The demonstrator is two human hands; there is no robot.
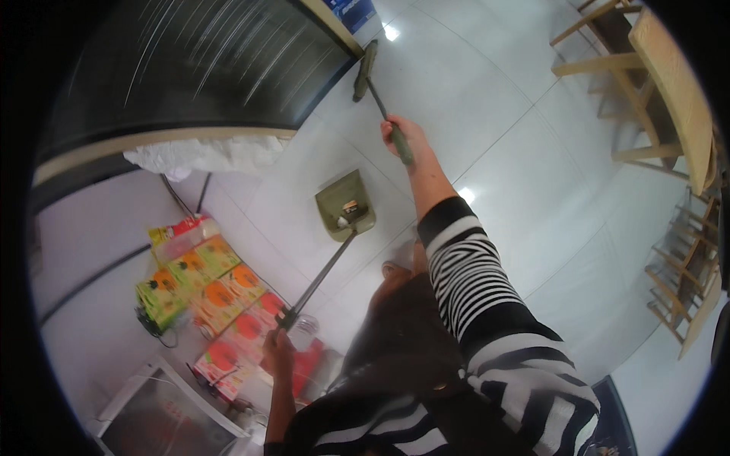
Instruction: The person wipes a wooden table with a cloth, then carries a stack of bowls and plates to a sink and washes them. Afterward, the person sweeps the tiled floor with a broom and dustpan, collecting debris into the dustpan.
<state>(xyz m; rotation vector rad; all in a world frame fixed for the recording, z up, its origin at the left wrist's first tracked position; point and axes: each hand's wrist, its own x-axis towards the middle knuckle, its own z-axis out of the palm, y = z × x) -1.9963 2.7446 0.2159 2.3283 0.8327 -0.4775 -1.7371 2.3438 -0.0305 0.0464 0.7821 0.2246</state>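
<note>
My right hand [406, 137] grips the green handle of a broom [365, 71], whose long narrow head rests on the tiled floor by the corner of a dark-topped piece of furniture. Lower left, my left hand [279, 336] is closed around the upper end of the long metal handle of a dustpan [342, 196]. The green pan lies on the floor between the furniture and my feet, with a few small bits of litter [349, 208] in it. The broom head is apart from the pan, above and to its right.
The dark-topped furniture [217, 62] fills the upper left, white plastic sheeting [217, 154] under its edge. Colourful printed packages [222, 293] lie at the left, above a grey-framed box [171, 413]. Wooden chairs and a table [673, 85] stand at the right. A blue package [351, 12] is at the top.
</note>
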